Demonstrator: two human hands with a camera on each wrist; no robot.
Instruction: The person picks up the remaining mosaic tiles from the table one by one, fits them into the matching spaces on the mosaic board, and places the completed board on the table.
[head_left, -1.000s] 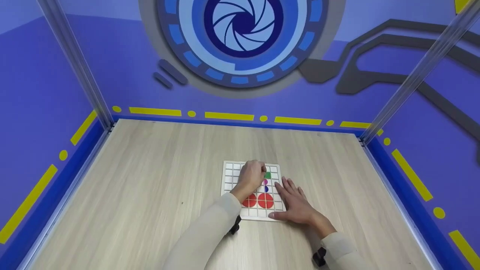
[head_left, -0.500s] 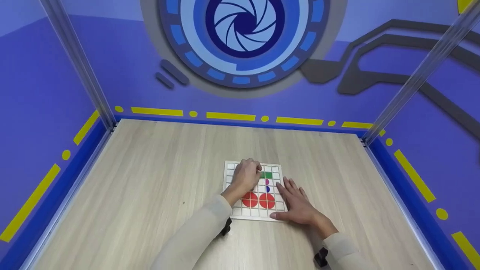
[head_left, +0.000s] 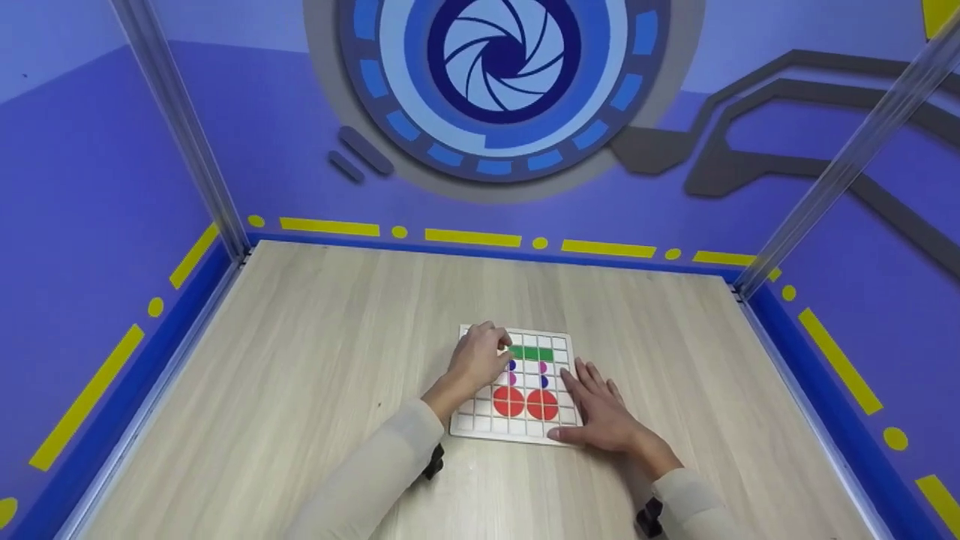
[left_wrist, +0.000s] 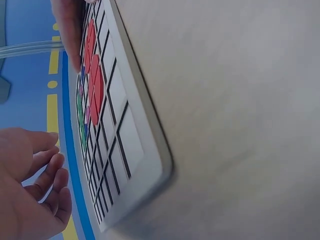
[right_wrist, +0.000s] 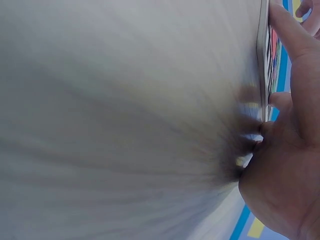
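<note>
A square board (head_left: pixel 487 436) with a pale rim and a grid of mostly white tiles lies on the table. Near its far side runs a green bar (head_left: pixel 532 353) of tiles. Small blue and pink half circles (head_left: pixel 544 367) sit below it, then two red discs (head_left: pixel 508 402). My left hand (head_left: pixel 478 357) is over the board's far left part, its fingertips right at the green bar's left end. In the left wrist view that hand (left_wrist: pixel 32 182) has curled fingers, with nothing visible between them. My right hand (head_left: pixel 604 417) lies with spread fingers along the board's right edge.
The wood-grain table (head_left: pixel 337 337) stretches out around the board. Blue walls (head_left: pixel 450 180) with yellow marks enclose it at the back and sides. Clear corner posts (head_left: pixel 187 142) stand at the back corners. A black wrist strap piece (head_left: pixel 433 461) shows under the left sleeve.
My left hand has moved left across the board, baring more of the green bar and the left blue and pink half circles. My right hand stays at the right edge.
</note>
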